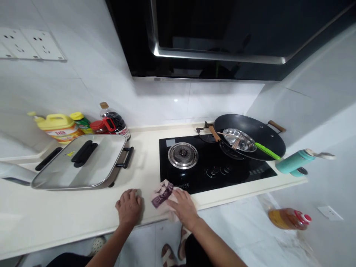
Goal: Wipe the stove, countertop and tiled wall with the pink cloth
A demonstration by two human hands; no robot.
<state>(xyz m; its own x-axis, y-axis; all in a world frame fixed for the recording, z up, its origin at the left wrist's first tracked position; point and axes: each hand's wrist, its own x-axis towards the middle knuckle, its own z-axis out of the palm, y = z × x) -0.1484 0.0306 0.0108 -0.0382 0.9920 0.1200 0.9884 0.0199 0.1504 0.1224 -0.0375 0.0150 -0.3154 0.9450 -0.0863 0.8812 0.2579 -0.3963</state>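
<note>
My right hand presses on a pale pink cloth with a purple patterned band, at the counter's front edge by the near left corner of the black gas hob. Part of the cloth is hidden under my palm and hangs over the edge. My left hand rests on the pale counter to the left of the cloth, fingers curled in, with nothing visible in it. The bare left burner is just beyond the cloth.
A black wok holding a metal bowl and a green-handled utensil sits at right. A lidded electric pan stands at left before several bottles. The range hood overhangs. A teal holder stands at far right.
</note>
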